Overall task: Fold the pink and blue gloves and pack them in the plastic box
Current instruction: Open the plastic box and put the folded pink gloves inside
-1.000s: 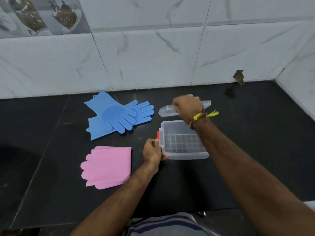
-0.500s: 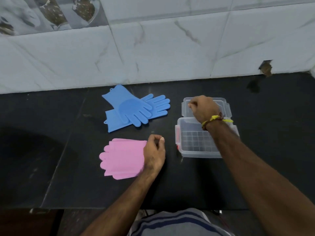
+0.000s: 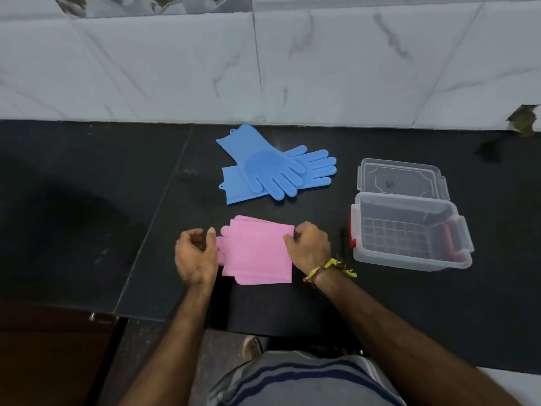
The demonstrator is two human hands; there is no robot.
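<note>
The pink gloves (image 3: 254, 253) lie stacked flat on the black counter (image 3: 87, 200) near its front edge, fingers pointing left. My left hand (image 3: 194, 256) pinches their finger ends. My right hand (image 3: 307, 249) grips the cuff end on the right. The blue gloves (image 3: 272, 168) lie crossed one over the other farther back, fingers pointing right, untouched. The clear plastic box (image 3: 409, 232) with red latches stands open and empty to the right, and its clear lid (image 3: 401, 178) lies flat just behind it.
A white marble-tiled wall (image 3: 263, 68) backs the counter. A hole in the tile (image 3: 524, 121) shows at the far right. The counter's front edge runs just below my wrists, with the floor and my striped shirt (image 3: 292, 379) beneath.
My right hand left the lid, which now lies behind the box, and came over to the pink gloves' cuff. My left hand moved from the box to the gloves' finger end.
</note>
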